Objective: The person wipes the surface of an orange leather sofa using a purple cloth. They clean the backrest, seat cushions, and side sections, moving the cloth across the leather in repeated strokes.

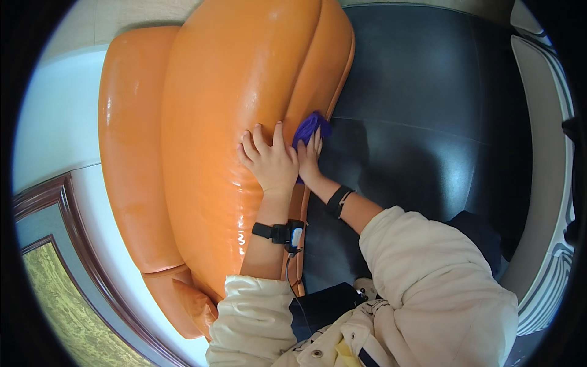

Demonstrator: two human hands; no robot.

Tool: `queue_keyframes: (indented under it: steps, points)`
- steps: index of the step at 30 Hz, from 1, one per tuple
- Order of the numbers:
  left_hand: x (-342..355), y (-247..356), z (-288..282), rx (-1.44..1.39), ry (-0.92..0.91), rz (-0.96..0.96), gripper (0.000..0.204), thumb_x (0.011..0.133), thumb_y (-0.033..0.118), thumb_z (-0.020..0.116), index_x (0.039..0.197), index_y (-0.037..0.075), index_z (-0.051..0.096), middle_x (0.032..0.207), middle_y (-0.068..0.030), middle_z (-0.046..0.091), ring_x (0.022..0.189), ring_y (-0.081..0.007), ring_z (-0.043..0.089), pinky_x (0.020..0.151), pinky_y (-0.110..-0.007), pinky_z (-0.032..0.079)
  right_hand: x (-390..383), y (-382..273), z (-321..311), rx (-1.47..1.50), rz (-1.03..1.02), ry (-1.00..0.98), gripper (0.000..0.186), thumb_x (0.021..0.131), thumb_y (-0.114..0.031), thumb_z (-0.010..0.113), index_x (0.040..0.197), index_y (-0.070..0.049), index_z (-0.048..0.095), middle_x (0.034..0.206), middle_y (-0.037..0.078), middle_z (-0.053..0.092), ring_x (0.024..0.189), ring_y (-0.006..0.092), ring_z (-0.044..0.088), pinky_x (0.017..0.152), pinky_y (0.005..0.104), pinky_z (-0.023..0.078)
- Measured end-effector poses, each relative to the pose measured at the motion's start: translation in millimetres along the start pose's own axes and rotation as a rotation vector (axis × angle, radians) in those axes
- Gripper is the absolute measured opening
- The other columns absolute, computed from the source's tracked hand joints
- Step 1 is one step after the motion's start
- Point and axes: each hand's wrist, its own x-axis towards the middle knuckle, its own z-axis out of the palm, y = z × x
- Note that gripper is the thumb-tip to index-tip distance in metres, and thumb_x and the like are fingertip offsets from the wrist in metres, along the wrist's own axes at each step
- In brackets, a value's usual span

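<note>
An orange leather sofa [226, 79] with a glossy surface runs down the left and middle of the view. My left hand [272, 162] rests flat on its seat cushion, fingers spread and nothing held. Just to its right, my right hand [310, 160] presses a crumpled purple cloth [309, 127] against the front face of the seat. Part of the cloth shows past the fingertips, and a bit more shows below the hand. The palm side of the right hand is hidden.
Dark, shiny floor tiles [409, 67] lie to the right of the sofa. A pale seat with a striped side [544, 171] bounds the far right. At the lower left, a framed picture [67, 300] hangs on the white wall [61, 122]. A cable [296, 293] trails from my left wrist device.
</note>
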Motion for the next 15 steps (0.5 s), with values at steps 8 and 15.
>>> queue_keyframes:
  steps: [8,15]
  points:
    - [-5.1,-4.3,22.1,0.124,0.143,0.113,0.041,0.08,0.029,0.067,0.12,0.03,0.063,0.134,-0.0121,0.04,0.128,-0.0361,0.032,0.108,-0.055,0.023,200.1,18.8,-51.2,0.166,-0.124,0.189,0.059,0.098,-0.019,0.043,0.15,0.003,0.027,0.157,0.026,0.023,0.144,0.0426,0.023,0.12,0.0416,0.017]
    - [-6.0,-4.1,29.5,0.1,0.153,0.083,0.043,0.078,0.029,0.068,0.12,0.032,0.061,0.134,-0.012,0.04,0.127,-0.0364,0.035,0.107,-0.054,0.026,163.6,69.7,-31.4,0.159,0.123,0.261,0.057,0.102,-0.027,0.039,0.148,0.006,0.03,0.154,0.025,0.032,0.141,0.0387,0.033,0.117,0.0407,0.025]
